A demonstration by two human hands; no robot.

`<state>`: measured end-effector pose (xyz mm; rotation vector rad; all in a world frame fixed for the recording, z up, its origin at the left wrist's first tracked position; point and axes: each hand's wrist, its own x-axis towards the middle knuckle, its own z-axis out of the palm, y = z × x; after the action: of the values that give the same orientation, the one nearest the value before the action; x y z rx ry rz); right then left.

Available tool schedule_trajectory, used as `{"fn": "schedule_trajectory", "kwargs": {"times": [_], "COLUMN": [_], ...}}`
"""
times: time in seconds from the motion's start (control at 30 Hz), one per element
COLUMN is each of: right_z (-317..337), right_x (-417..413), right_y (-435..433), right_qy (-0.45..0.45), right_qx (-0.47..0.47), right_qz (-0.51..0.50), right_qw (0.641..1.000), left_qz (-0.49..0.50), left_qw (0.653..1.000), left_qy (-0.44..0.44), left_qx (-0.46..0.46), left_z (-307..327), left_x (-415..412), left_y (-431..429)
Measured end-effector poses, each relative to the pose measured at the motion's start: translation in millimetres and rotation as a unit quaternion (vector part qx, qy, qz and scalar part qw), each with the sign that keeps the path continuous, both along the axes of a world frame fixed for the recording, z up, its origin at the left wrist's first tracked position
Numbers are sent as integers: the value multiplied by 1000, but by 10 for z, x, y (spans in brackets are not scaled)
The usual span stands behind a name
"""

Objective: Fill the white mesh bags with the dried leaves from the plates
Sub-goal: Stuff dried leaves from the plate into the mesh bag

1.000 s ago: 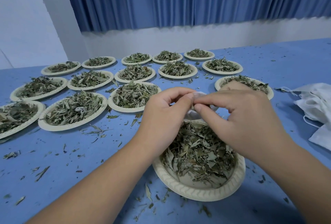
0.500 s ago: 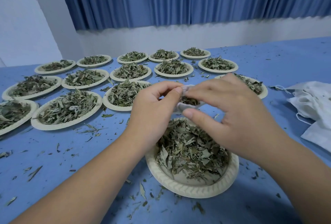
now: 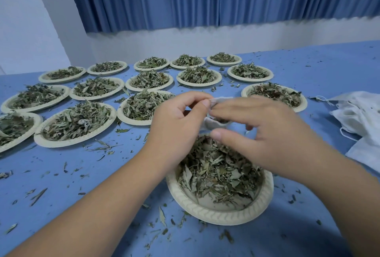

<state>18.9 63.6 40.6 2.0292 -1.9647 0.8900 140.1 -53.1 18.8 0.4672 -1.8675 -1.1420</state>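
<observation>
A small white mesh bag (image 3: 213, 123) hangs between my hands above the nearest plate (image 3: 207, 213), which holds a heap of dried leaves (image 3: 218, 172). My left hand (image 3: 176, 125) pinches the bag's rim between thumb and forefinger. My right hand (image 3: 265, 131) pinches the opposite side of the rim with its fingers spread over the opening. Some leaves show inside the bag. Most of the bag is hidden behind my fingers.
Several more plates of dried leaves (image 3: 76, 121) stand in rows across the blue table (image 3: 72, 184), from the left to the far middle. A pile of white mesh bags (image 3: 362, 117) lies at the right edge. Loose leaf bits are scattered over the table.
The bag's mouth, pinched together a second ago, is now held apart with leaves showing inside. My right hand's fingers have spread out over it. The view shifted slightly.
</observation>
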Motion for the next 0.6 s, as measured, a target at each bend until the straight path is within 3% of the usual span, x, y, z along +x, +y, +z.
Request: {"fn": "schedule_trajectory", "kwargs": {"times": [0.1, 0.2, 0.37, 0.6], "right_z": [88, 141, 100, -22], "right_x": [-94, -212, -284, -207], "right_y": [130, 188, 221, 176], "right_qy": [-99, -135, -87, -26], "right_qx": [-49, 10, 270, 304], "right_qz": [43, 13, -19, 4], "right_qw": [993, 991, 959, 952], "left_qz": [30, 37, 34, 50], "left_qw": [1000, 999, 999, 998], "left_qy": [-8, 0, 2, -8], "left_qx": [-1, -2, -23, -46], "left_z": [-17, -24, -37, -59], "left_x": [22, 32, 30, 21], "left_y": [-56, -74, -66, -70]}}
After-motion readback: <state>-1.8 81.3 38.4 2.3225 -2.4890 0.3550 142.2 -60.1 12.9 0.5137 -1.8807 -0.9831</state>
